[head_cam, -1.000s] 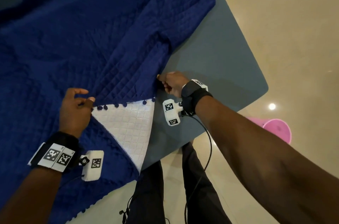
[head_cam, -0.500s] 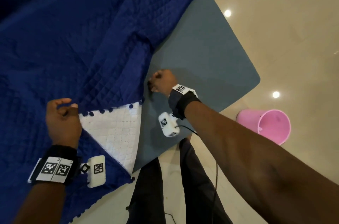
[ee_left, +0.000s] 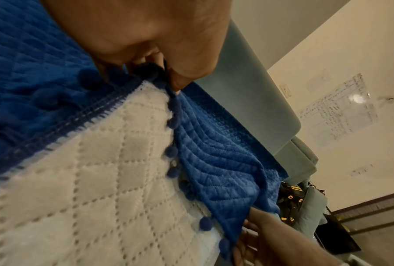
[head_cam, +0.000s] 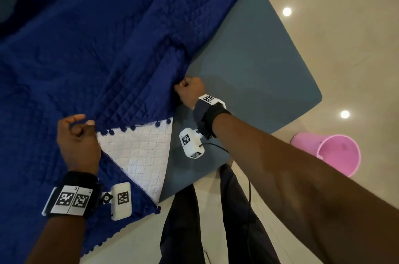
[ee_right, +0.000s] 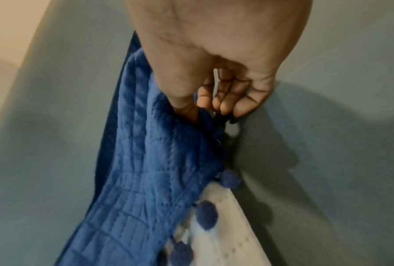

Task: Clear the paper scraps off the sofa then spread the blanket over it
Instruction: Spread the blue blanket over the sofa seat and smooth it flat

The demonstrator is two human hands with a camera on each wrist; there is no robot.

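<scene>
Left hand (head_cam: 77, 144): thumb and curled fingers pinch the pom-pom edge of the quilted blue blanket (head_cam: 97, 47).
Right hand (head_cam: 191, 90): fist clamped on the same edge further along (thumb pressed into the fabric).
Blanket: lies over most of the grey-blue sofa (head_cam: 259, 64), one corner folded back, white underside (head_cam: 140, 153) showing.
Floor: pink bucket (head_cam: 332, 153) beside the sofa.
</scene>
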